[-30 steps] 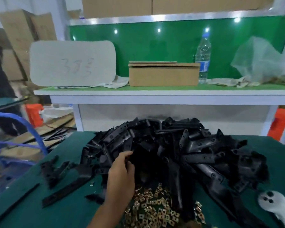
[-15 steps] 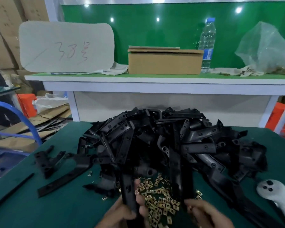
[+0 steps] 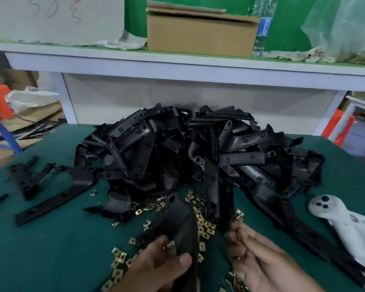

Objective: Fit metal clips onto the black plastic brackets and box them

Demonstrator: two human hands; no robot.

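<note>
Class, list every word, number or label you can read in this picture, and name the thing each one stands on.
Pale board on the shelf: red handwritten marks, cut off at the top edge, perhaps "38" and another character; not surely readable.
Water bottle: blue label, print too blurred to read.
Cardboard box: no text visible.
Black brackets and metal clips: no readable marks.

A grey board (image 3: 55,17) at eleven o'clock bore red handwritten marks, partly cut off and unreadable; the bottle (image 3: 262,26) label was blurred.
</note>
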